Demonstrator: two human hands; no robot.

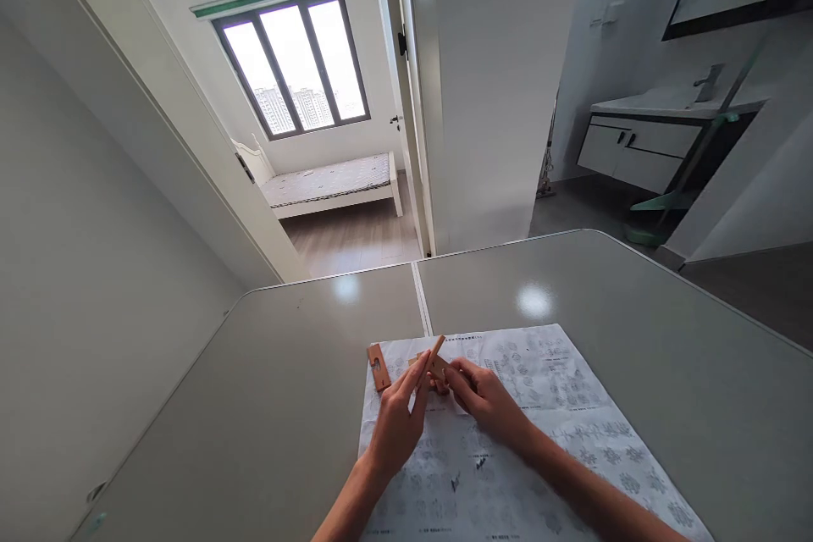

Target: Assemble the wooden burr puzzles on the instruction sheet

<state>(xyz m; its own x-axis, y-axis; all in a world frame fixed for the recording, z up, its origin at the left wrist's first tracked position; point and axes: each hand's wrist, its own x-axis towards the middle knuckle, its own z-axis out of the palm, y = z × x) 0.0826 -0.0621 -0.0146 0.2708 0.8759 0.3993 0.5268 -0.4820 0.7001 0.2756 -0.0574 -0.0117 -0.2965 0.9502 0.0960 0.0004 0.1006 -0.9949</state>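
My left hand (400, 419) is closed, fingers extended together, around a slim wooden bar (438, 346) whose upper end sticks out past the fingertips. My right hand (483, 395) pinches a flat brown wooden piece (438, 367), which meets or crosses the bar; whether they interlock I cannot tell. Below and between the fingers, more small wooden pieces (439, 388) show, partly hidden. Just left of my left hand lies a notched wooden block (379, 368) with a cut-out, at the paper's upper left edge. Under both hands spreads a creased sheet of printed diagrams (521, 449).
The sheet rests on a grey table (273, 423) with a pale seam (420, 301) and rounded far corners. Beyond stand a doorway to a room with a bed (330, 179) and window, and a washbasin cabinet (641, 144) at right. Walls flank the table's left side.
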